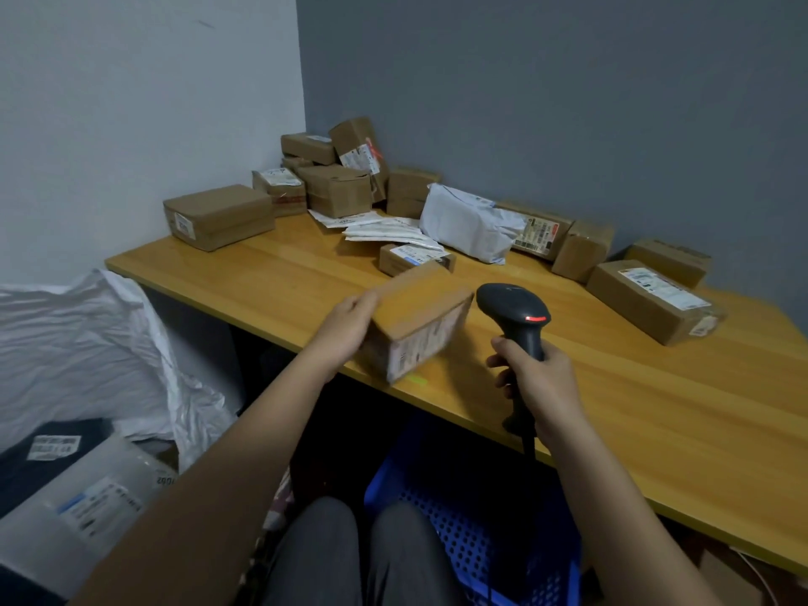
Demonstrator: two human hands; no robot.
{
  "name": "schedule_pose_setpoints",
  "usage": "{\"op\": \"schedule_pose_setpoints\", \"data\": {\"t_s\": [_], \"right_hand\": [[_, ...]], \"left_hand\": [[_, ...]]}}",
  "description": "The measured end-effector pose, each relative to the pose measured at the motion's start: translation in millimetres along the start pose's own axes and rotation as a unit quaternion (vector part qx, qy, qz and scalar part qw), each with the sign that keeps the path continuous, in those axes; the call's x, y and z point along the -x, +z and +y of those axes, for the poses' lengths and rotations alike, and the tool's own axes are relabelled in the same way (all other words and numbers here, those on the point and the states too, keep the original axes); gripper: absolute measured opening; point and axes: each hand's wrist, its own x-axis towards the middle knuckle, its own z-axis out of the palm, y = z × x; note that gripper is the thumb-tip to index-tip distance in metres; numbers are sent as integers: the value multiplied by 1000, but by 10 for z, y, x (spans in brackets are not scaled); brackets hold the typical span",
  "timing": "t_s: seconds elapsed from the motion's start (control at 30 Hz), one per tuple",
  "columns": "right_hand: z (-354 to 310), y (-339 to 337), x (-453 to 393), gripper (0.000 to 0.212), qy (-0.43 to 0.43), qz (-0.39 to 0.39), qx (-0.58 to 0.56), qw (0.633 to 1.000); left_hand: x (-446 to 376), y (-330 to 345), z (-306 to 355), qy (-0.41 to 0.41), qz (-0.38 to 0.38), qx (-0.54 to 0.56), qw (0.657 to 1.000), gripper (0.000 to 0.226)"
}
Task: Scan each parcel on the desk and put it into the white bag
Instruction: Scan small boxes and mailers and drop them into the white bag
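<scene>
Gripping a cardboard parcel (417, 328) by its left end, the left hand (350, 319) holds it tilted over the desk's (271, 277) near edge, label side facing the person. The right hand (535, 378) is curled round the handle of a black scanner (516, 317), just right of that parcel. Bare desk surface stretches behind the parcel to the piled boxes (336, 177). The white bag (87, 343) lies left of the desk.
</scene>
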Motion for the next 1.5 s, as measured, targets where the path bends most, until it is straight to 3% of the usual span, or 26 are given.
{"op": "schedule_pose_setpoints", "data": {"t_s": [0.1,0.17,0.3,0.4,0.5,0.67,0.8,1.0,1.2,1.37,1.5], "right_hand": [[34,2,12,15,6,13,3,1000],[49,25,11,17,7,12,2,1000],[77,105,23,17,8,12,1,1000],[98,152,29,18,11,13,-6,1000],[99,171,27,17,6,18,-11,1000],[123,198,20,13,-6,28,-19,999],[82,206,53,11,-7,21,-14,1000],[64,190,27,10,-35,37,-34,998],[-253,195,-45,20,-61,29,-48,997],[-322,270,-53,16,-43,-11,-42,998],[-185,280,-22,11,-25,-22,-28,999]], "left_hand": [[12,-39,-108,36,109,-72,991,48],[53,-47,-115,88,119,-55,987,44],[237,-1,6,184,13,-58,981,47],[340,3,49,200,-62,-134,969,83],[331,-17,34,202,-75,-221,951,102],[228,-98,-138,143,-103,-56,983,95],[228,-59,-292,139,-132,-31,981,103],[178,-101,-148,143,-45,104,983,88],[144,-166,322,219,55,0,974,43],[-51,-151,497,248,47,-197,947,49],[-78,-77,429,221,30,-251,942,61]]}}
